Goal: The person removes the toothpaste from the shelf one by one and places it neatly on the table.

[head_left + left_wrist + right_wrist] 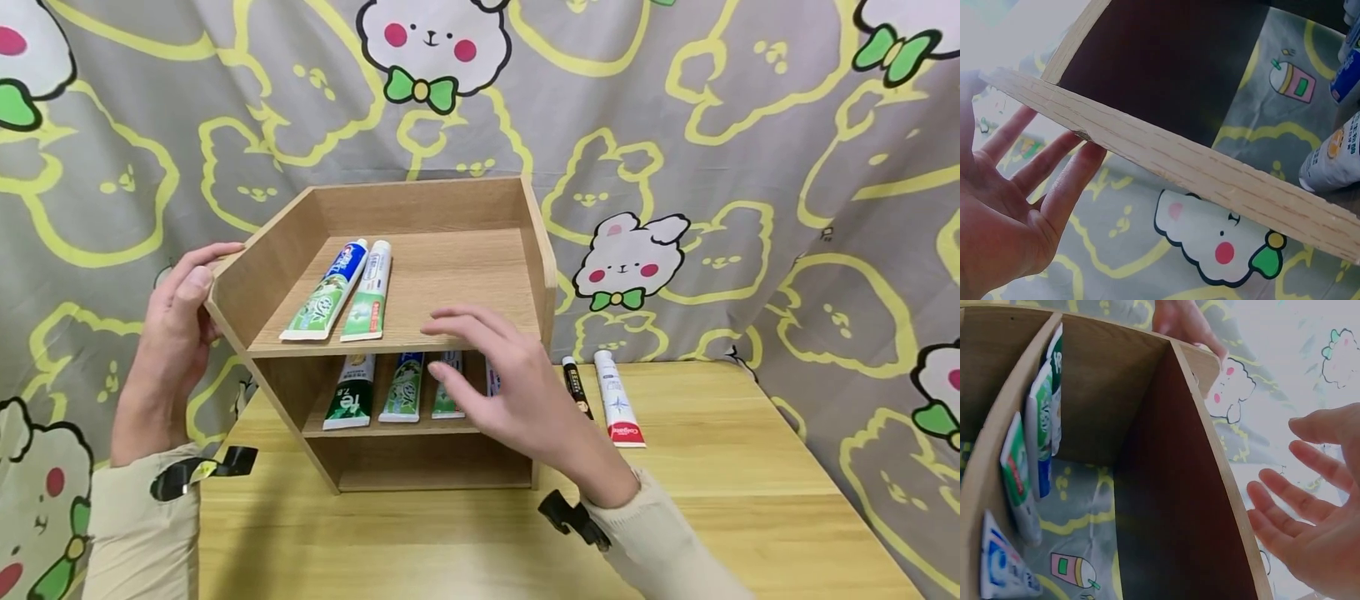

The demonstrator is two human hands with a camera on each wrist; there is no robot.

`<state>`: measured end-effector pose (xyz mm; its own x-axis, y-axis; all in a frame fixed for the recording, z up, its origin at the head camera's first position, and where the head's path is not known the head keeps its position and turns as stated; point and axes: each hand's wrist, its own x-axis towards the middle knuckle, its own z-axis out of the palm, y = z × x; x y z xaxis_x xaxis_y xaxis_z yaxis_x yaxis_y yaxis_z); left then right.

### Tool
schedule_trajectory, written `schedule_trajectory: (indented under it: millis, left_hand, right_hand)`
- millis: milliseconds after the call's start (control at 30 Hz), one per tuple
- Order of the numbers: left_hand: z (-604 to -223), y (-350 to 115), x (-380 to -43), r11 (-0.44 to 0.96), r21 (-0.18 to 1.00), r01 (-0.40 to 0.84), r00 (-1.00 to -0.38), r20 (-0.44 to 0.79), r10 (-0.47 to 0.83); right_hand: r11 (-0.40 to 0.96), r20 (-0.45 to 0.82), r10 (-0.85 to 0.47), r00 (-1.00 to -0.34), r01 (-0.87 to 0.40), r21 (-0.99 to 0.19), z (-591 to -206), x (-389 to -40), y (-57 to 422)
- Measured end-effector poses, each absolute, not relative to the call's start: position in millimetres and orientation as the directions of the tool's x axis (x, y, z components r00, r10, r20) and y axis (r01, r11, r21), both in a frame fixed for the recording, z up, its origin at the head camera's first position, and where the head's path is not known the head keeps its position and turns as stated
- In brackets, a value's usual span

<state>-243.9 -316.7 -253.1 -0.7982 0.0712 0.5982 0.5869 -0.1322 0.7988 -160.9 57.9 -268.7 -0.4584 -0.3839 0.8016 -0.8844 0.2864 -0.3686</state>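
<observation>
My left hand [168, 321] rests against the outside of the left side panel of a wooden shelf unit [450, 271], its fairly straight fingers [1075, 187] touching the wood near the front corner. Holding nothing, my right hand [517, 396] hovers in front of the unit with fingers spread; in the right wrist view the palm [1329, 544] is bare. On the top board lie a blue-and-green toothpaste tube [326, 292] and a white-and-green tube [367, 292]. The middle board bears a dark green tube [350, 392], a green-and-blue tube [403, 387] and others partly hidden behind my right hand.
Right of the unit, on the wooden table [712, 442], lie a white-and-red Colgate tube [618, 400] and a black tube [576, 385]. A patterned grey curtain [465, 125] hangs behind. The unit's bottom compartment [435, 462] opens toward the front.
</observation>
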Motion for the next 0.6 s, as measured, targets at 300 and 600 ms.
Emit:
schedule_trajectory:
  millis: [300,600]
  left_hand:
    - [-251.1,-316.1,-243.6,-0.12,0.797,0.592,-0.798,0.601,0.049]
    - [-252.1,-315.7,-244.3,-0.11,0.798,0.592,-0.8,0.599,0.037]
  right_hand:
    - [0.344,0.71,-0.44,-0.55,-0.833,-0.433,-250.9,-184.9,39.8]
    - [0.455,0.566,-0.449,-0.691,-0.722,-0.521,-238.5,-200.8,19.8]
